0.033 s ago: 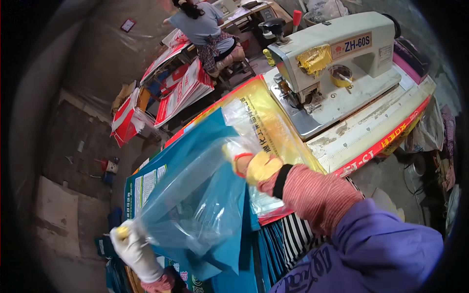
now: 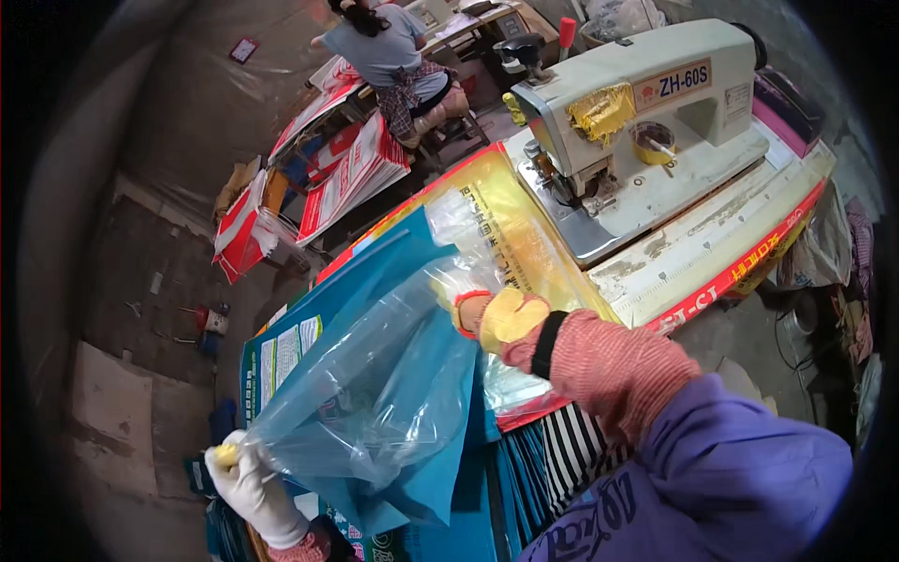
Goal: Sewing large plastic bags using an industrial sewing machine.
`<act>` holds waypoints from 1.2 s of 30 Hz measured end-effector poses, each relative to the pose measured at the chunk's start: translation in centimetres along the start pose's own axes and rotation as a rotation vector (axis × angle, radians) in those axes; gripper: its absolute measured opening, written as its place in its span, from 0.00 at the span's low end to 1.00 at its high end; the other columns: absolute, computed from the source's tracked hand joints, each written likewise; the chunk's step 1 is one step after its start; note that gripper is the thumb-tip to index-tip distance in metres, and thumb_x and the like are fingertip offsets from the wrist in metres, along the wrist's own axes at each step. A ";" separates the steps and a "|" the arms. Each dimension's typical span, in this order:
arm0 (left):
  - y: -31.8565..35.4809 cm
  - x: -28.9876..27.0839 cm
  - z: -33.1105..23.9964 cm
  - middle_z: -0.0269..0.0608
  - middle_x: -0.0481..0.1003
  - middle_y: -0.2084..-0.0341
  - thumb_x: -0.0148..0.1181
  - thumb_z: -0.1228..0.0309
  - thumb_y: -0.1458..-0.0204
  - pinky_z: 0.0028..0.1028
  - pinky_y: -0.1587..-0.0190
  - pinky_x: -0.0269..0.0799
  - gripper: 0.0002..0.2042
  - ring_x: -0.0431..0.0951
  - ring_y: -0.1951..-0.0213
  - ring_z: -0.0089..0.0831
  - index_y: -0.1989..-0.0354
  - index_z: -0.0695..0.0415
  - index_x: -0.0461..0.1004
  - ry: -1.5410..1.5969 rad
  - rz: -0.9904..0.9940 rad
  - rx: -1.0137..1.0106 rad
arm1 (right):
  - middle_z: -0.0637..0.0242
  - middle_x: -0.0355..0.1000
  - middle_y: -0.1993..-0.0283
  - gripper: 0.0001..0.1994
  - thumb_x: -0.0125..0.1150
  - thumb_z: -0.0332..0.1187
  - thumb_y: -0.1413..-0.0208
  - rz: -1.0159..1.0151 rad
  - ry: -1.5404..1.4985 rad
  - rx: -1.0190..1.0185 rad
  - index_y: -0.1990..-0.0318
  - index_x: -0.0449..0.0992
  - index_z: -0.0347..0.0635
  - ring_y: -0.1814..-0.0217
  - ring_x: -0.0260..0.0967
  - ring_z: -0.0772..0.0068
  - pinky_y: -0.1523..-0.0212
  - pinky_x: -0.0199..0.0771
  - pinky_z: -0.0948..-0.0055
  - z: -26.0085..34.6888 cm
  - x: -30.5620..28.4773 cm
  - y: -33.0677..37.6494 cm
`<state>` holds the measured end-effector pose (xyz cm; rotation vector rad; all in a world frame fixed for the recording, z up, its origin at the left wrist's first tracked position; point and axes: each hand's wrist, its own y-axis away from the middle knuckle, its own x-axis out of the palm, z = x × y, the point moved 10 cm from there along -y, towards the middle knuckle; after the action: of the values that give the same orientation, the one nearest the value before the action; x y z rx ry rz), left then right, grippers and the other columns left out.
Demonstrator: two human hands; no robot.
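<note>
My left hand (image 2: 248, 487), in a white glove, pinches one corner of a clear plastic bag (image 2: 375, 393) at the lower left. My right hand (image 2: 501, 318), in a yellow glove with a pink knitted cuff, grips the opposite end of the same bag near the middle. The bag hangs stretched between both hands, above a blue woven sack (image 2: 421, 468) that lies flat beneath it. A yellow printed sack (image 2: 510, 220) lies just beyond, reaching under the sewing machine.
A pale industrial sewing machine (image 2: 637, 103) stands on its table at the upper right. Farther back, a seated person (image 2: 384, 51) works beside stacks of red and white sacks (image 2: 346, 178). Concrete floor with small items lies to the left.
</note>
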<state>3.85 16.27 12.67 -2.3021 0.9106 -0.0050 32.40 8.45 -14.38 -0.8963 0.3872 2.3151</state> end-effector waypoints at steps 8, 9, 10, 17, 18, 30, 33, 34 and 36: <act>22.8 14.4 6.6 0.45 0.72 0.75 0.57 0.74 0.56 0.32 0.68 0.69 0.03 0.73 0.69 0.44 0.72 0.57 0.73 -0.302 1.731 0.008 | 0.53 0.63 0.46 0.27 0.46 0.50 0.43 -0.009 -1.286 0.322 0.43 0.59 0.38 0.47 0.63 0.54 0.47 0.63 0.57 3.8 -3.4 8.1; 23.1 14.9 5.4 0.38 0.69 0.81 0.56 0.69 0.51 0.28 0.77 0.64 0.07 0.69 0.78 0.36 0.76 0.58 0.70 -0.099 1.572 -0.067 | 0.55 0.64 0.48 0.25 0.44 0.48 0.42 -0.013 -1.234 0.335 0.44 0.60 0.39 0.49 0.63 0.56 0.49 0.63 0.60 4.0 -3.7 8.6; 22.3 15.4 4.1 0.30 0.67 0.87 0.55 0.63 0.47 0.25 0.85 0.58 0.15 0.65 0.87 0.27 0.81 0.59 0.67 0.105 1.414 -0.132 | 0.58 0.64 0.50 0.23 0.43 0.47 0.41 -0.031 -1.181 0.353 0.45 0.62 0.40 0.50 0.63 0.59 0.50 0.63 0.62 3.8 -4.3 9.3; 10.2 23.4 -4.5 0.42 0.74 0.71 0.62 0.71 0.56 0.32 0.65 0.70 0.08 0.74 0.69 0.40 0.68 0.56 0.72 -0.433 1.323 0.461 | 0.47 0.69 0.55 0.24 0.38 0.54 0.41 -0.570 -0.436 -0.245 0.50 0.67 0.45 0.58 0.70 0.52 0.59 0.70 0.65 6.5 -1.7 7.8; 7.6 23.7 -5.2 0.43 0.74 0.67 0.64 0.73 0.59 0.33 0.62 0.70 0.12 0.74 0.65 0.41 0.64 0.56 0.72 -0.600 1.151 0.588 | 0.49 0.70 0.54 0.25 0.42 0.55 0.44 -0.425 -0.355 -0.148 0.47 0.64 0.48 0.58 0.70 0.53 0.60 0.70 0.64 7.3 -2.5 8.7; 4.1 28.6 4.2 0.46 0.73 0.75 0.51 0.78 0.55 0.32 0.68 0.72 0.07 0.76 0.70 0.42 0.68 0.56 0.72 -0.746 1.161 0.498 | 0.51 0.67 0.48 0.24 0.46 0.51 0.47 -0.014 -0.399 -0.266 0.43 0.63 0.55 0.50 0.68 0.52 0.48 0.64 0.59 8.9 4.9 9.9; -1.3 28.4 2.1 0.45 0.73 0.74 0.55 0.76 0.54 0.34 0.70 0.70 0.15 0.75 0.72 0.42 0.54 0.56 0.71 -1.038 0.885 0.643 | 0.44 0.59 0.40 0.41 0.42 0.61 0.49 0.242 -0.644 0.063 0.36 0.50 0.39 0.38 0.57 0.49 0.41 0.58 0.63 6.3 2.4 12.1; -3.0 28.1 3.7 0.45 0.73 0.74 0.56 0.74 0.54 0.34 0.70 0.70 0.17 0.75 0.71 0.42 0.53 0.53 0.69 -1.310 0.860 0.599 | 0.44 0.61 0.42 0.41 0.42 0.62 0.50 0.285 -0.679 0.064 0.36 0.50 0.38 0.39 0.58 0.49 0.41 0.58 0.62 6.3 2.0 12.6; -3.7 28.8 4.2 0.46 0.74 0.74 0.56 0.73 0.55 0.34 0.69 0.71 0.12 0.76 0.69 0.42 0.59 0.52 0.73 -1.422 1.001 0.743 | 0.45 0.64 0.45 0.40 0.40 0.62 0.48 0.359 -0.699 0.195 0.38 0.53 0.38 0.47 0.67 0.50 0.49 0.68 0.60 6.2 6.0 10.0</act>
<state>28.91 3.05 5.03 -0.5878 0.8532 1.2648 19.40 6.37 -13.45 0.1144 0.4770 2.6671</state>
